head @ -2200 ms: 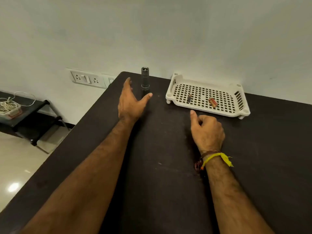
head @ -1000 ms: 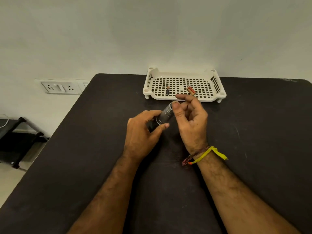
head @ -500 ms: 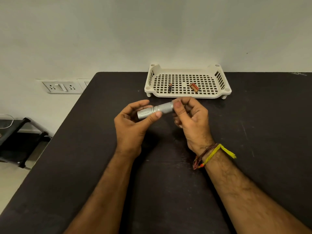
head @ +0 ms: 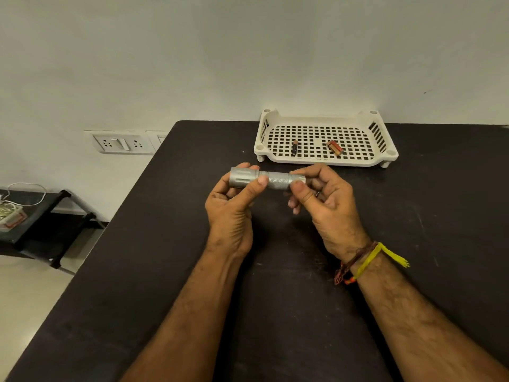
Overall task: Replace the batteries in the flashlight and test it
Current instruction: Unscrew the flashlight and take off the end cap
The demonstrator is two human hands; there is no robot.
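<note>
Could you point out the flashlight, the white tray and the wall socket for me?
flashlight (head: 276, 180): head view, on the knurled middle of its barrel.
white tray (head: 325, 161): head view, on its near rim.
wall socket (head: 122, 143): head view, on the switch plate's middle.

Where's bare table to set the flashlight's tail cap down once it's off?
Bare black table lies right of the right hand, and below both hands toward the near edge. It is tighter between the flashlight and the white tray, which holds two batteries.
</note>
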